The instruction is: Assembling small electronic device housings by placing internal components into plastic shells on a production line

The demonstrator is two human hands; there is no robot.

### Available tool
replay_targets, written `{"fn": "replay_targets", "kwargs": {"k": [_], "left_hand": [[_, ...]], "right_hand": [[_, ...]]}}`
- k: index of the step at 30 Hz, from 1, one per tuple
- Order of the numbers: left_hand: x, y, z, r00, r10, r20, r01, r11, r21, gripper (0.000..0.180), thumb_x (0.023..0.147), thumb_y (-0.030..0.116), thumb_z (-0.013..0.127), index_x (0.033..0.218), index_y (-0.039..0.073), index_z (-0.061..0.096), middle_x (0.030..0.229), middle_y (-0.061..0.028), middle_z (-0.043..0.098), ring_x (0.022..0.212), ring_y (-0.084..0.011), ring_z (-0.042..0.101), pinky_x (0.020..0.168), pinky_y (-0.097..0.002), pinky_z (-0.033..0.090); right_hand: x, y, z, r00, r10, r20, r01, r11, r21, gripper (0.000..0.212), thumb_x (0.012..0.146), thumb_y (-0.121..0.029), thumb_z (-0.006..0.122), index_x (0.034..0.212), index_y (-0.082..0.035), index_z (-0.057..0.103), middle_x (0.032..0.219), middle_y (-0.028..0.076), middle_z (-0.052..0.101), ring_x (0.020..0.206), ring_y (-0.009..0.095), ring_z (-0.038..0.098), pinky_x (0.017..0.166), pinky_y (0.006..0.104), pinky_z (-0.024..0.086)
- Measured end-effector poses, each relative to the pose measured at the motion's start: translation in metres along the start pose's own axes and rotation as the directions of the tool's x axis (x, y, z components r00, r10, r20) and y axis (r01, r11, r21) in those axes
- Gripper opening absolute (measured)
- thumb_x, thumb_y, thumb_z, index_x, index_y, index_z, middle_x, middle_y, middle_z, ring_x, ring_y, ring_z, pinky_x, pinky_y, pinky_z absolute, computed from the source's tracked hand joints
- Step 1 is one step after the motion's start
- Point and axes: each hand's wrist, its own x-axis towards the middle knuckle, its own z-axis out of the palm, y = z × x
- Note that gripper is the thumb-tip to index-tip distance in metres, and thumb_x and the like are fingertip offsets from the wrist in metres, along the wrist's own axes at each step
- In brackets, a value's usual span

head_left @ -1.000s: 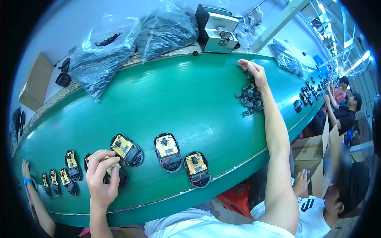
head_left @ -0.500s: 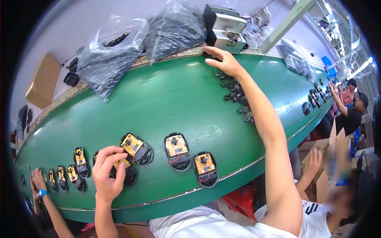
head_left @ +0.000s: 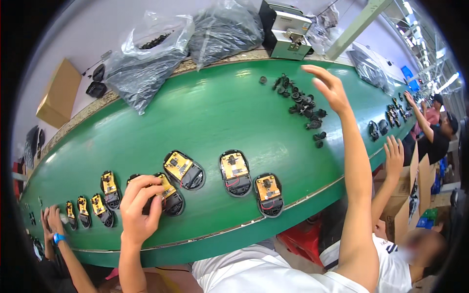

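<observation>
On the green work surface, opened computer mice with yellow circuit boards lie in a loose row; one mouse (head_left: 184,169) is just beyond my left hand (head_left: 140,207). That hand hovers over other mice and partly covers them. Its fingers are curled toward the thumb, and whatever they may hold is hidden. My right hand (head_left: 331,90) is raised beside a scattered strip of small black scroll wheels (head_left: 304,105). Its thumb and fingers are apart with nothing between them. A single scroll wheel (head_left: 263,79) lies away from the others. Two more mice, one of them the nearest mouse (head_left: 268,194), sit between my arms.
Clear plastic bags (head_left: 146,66) of dark parts and a grey machine (head_left: 287,31) line the far edge. A cardboard box (head_left: 58,95) stands at far left. A co-worker's hands (head_left: 53,219) are at the left; others sit right, near an open carton (head_left: 403,195).
My right hand has moved right, off the single scroll wheel, to the other side of the wheel strip. My left hand stays curled over the mice. The whole view has shifted slightly.
</observation>
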Motion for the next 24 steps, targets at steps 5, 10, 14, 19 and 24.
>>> {"fn": "replay_targets", "kwargs": {"k": [5, 10, 14, 19, 24], "left_hand": [[0.01, -0.007, 0.001, 0.999, -0.003, 0.032, 0.002, 0.999, 0.037, 0.017, 0.081, -0.005, 0.067, 0.097, -0.001, 0.069, 0.114, -0.018, 0.07, 0.115, -0.0403, 0.065, 0.098, -0.0469, 0.052], [0.029, 0.001, 0.011, 0.985, 0.081, 0.153, -0.102, 0.986, 0.13, 0.029, 0.081, 0.001, 0.071, 0.111, 0.003, 0.069, 0.13, -0.0154, 0.065, 0.129, -0.0403, 0.058, 0.107, -0.0482, 0.046], [0.034, 0.004, 0.028, 0.972, 0.08, 0.221, -0.116, 0.981, 0.155, 0.046, 0.081, 0.005, 0.075, 0.125, 0.006, 0.064, 0.145, -0.0147, 0.055, 0.14, -0.0392, 0.047, 0.114, -0.049, 0.04], [0.026, 0.002, 0.031, 0.964, 0.058, 0.259, -0.101, 0.982, 0.158, 0.052, 0.081, 0.007, 0.076, 0.131, 0.007, 0.061, 0.148, -0.0147, 0.053, 0.142, -0.0387, 0.045, 0.114, -0.0489, 0.04], [0.021, -0.003, 0.041, 0.973, 0.09, 0.212, -0.118, 0.986, 0.121, 0.05, 0.081, 0.009, 0.077, 0.129, 0.006, 0.061, 0.143, -0.0139, 0.056, 0.139, -0.0368, 0.048, 0.112, -0.0481, 0.041]], "right_hand": [[-0.087, 0.069, -0.037, 0.963, 0.225, -0.149, -0.242, 0.964, -0.11, 0.054, 0.105, -0.038, 0.049, 0.142, 0.0, 0.059, 0.148, 0.013, 0.058, 0.14, 0.026, 0.049, 0.119, 0.0392, 0.033], [-0.005, 0.057, 0.018, 0.98, 0.182, -0.082, -0.173, 0.979, 0.11, 0.05, 0.104, -0.037, 0.054, 0.136, 0.0, 0.065, 0.138, 0.012, 0.065, 0.132, 0.024, 0.057, 0.116, 0.037, 0.038], [0.038, 0.056, 0.052, 0.991, 0.133, -0.03, -0.118, 0.946, 0.302, 0.044, 0.104, -0.036, 0.057, 0.125, 0.0, 0.072, 0.129, 0.009, 0.071, 0.119, 0.018, 0.063, 0.107, 0.0324, 0.045], [0.085, 0.027, 0.094, 0.969, 0.047, 0.243, -0.151, 0.89, 0.43, 0.044, 0.103, -0.031, 0.054, 0.121, 0.006, 0.072, 0.125, 0.014, 0.072, 0.116, 0.022, 0.067, 0.107, 0.0349, 0.049], [0.124, -0.02, 0.161, 0.92, -0.015, 0.391, -0.163, 0.894, 0.417, 0.04, 0.104, -0.031, 0.057, 0.111, 0.003, 0.077, 0.11, 0.013, 0.077, 0.103, 0.02, 0.071, 0.098, 0.0321, 0.052]]}}
